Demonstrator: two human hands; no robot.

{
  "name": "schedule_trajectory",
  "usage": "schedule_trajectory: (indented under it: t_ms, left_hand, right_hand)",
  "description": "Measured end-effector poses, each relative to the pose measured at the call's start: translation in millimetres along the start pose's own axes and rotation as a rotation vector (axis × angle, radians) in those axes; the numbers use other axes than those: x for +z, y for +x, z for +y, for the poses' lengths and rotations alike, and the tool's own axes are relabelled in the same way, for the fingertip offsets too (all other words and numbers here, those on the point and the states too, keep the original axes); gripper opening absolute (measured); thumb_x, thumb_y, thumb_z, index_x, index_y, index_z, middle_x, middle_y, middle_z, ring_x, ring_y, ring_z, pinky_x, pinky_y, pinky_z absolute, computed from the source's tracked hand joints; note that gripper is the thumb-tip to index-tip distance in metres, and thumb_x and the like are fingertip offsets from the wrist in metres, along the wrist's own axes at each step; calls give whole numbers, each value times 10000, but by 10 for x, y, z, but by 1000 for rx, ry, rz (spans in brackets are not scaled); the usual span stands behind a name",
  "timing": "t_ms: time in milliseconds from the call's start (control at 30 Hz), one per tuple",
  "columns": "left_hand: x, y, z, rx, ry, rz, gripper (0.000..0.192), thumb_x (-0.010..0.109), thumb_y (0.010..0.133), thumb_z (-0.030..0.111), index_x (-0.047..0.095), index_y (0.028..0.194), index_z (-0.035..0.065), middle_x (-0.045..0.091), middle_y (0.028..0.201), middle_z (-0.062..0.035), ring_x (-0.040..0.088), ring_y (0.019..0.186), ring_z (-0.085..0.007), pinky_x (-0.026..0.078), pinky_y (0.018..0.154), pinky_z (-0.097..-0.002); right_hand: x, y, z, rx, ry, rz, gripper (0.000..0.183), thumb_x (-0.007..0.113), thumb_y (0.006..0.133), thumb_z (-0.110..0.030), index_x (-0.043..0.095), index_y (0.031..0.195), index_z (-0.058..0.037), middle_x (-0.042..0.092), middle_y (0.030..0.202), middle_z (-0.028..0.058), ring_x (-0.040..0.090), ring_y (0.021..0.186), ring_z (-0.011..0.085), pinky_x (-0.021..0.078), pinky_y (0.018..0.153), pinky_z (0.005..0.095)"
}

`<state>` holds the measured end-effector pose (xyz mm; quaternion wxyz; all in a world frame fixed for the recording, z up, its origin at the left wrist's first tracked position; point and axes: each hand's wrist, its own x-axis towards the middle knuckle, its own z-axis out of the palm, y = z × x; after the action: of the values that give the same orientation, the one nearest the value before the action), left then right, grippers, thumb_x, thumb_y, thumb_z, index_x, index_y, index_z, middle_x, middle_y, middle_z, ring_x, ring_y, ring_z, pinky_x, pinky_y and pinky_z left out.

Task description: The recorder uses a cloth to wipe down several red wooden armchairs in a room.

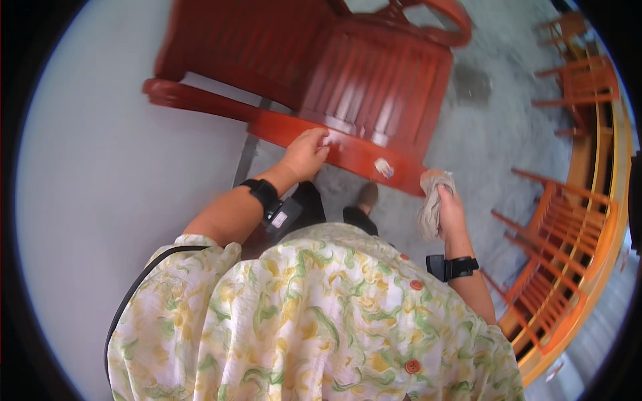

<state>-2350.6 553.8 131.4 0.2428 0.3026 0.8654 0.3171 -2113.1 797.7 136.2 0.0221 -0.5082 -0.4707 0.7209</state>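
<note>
A glossy red-brown wooden armchair or bench is before me, with a slatted seat (373, 85) and a slatted backrest (241, 45) on the left. Its near armrest (351, 150) runs across in front of my body. Over this armrest is my left hand (307, 153), fingers bent at its surface; a pale spot shows by the fingertips, and I cannot tell whether they pinch anything. My right hand (451, 213) grips a crumpled grey-beige cloth (430, 213) beside the armrest's front end. A small whitish patch (384, 168), perhaps a sticker or scrap, lies on the armrest.
The far curved armrest (446, 25) rises at the top. A pale wall (115, 200) borders the left side. Several slatted wooden chairs (567, 215) stand along the right on grey concrete floor (481, 145). My shoe (368, 194) shows below the armrest.
</note>
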Motion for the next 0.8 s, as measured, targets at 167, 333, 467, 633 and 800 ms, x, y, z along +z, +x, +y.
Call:
schedule_trajectory:
  t_ms: [167,333,467,633,800]
  left_hand:
    - [-912,-272,-563,-216,-248,679,265,584,785,114,534,1032,33,523,939,-130,521,841,-241,446,781,-333]
    - [-1860,-521,-901,-235,-254,1127,269,567,829,147,517,1068,33,529,973,-117,517,845,-194,438,776,-306]
    - [-2158,-425,-907,-323,-719,1064,396,460,918,277,443,1243,51,498,1158,-84,477,1021,-180,408,856,-335]
    - [-2076,-243,-961,-321,-1240,896,494,392,937,384,394,1311,61,436,1284,-80,384,1207,-198,368,941,-420]
    - [-2204,-483,-959,-336,-1448,729,462,399,928,382,425,1295,103,476,1250,-32,453,1114,-173,385,908,-363]
  right_hand:
    - [631,217,-573,8,27,-144,382,498,878,-209,481,1195,5,558,1089,90,548,975,199,452,822,328]
    - [1864,223,-1320,-382,-44,-417,415,499,881,-195,456,1240,9,526,1174,89,515,1047,183,409,889,294]
    - [3079,-201,-1803,-682,-287,-630,351,508,869,-117,481,1196,9,560,1092,56,530,975,139,414,859,264]
    - [4497,-261,-1851,-1525,-708,-754,447,595,730,-142,502,1154,-34,551,1079,190,515,990,380,420,866,415]
    - [5068,-553,-1410,-1700,-1454,-609,470,635,701,-264,533,1158,-220,529,1099,111,484,1036,305,401,850,455]
